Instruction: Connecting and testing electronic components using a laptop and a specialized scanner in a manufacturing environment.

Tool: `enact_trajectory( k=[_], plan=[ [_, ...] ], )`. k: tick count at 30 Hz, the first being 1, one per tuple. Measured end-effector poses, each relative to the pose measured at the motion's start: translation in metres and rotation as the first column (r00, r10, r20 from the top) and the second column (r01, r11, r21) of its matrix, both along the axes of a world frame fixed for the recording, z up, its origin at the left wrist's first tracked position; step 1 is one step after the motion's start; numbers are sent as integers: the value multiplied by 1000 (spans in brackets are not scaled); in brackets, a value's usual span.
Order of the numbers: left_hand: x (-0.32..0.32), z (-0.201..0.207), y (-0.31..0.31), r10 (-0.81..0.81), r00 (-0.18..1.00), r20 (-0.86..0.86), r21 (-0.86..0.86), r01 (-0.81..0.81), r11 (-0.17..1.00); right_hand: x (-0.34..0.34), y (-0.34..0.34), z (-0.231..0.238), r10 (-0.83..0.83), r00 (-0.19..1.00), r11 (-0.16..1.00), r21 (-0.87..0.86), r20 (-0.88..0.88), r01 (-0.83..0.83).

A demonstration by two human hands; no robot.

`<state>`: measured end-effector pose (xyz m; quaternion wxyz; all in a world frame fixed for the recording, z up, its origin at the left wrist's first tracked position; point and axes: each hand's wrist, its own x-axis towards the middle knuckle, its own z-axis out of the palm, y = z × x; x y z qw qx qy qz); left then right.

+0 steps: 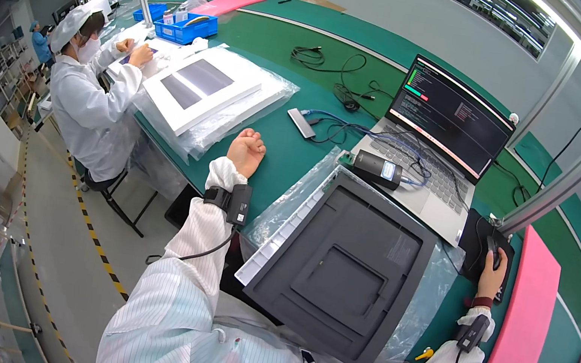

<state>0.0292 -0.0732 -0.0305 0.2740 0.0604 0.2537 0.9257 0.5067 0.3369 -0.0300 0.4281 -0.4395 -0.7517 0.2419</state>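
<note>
Striped white smock [162, 321] up front, then a green bench [291, 168] behind it. Dark grey panel [347, 282] lies on that, silver laptop [448, 195] just past it, black pad [474, 260] to the right. Left hand [246, 152]: fingers curled together, loose fist near the bench's front edge. Right hand [494, 273] has its fingers wrapped over the dark mouse [493, 249], which sits on the pad.
</note>
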Motion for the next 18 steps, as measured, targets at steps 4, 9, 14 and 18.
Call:
enact_trajectory(
  k=[4, 9, 14, 18],
  plan=[
    [1, 1, 2, -10, 1000, 1, 1, 10, 1000, 1, 2, -2, -8, 1000, 1000, 2, 3, 8],
    [-1, -1, 0, -11, 1000, 2, 8, 11, 1000, 1, 1, -2, -4, 1000, 1000, -2, 9, 4],
    [0, 1, 1, -7, 1000, -14, -15, 7, 1000, 0, -1, 0, -6, 1000, 1000, -3, -1, 6],
    [1, 2, 2, 1, 1000, 0, -9, -1, 1000, 1, 1, -1, -1, 1000, 1000, 2, 3, 1]
  ],
)
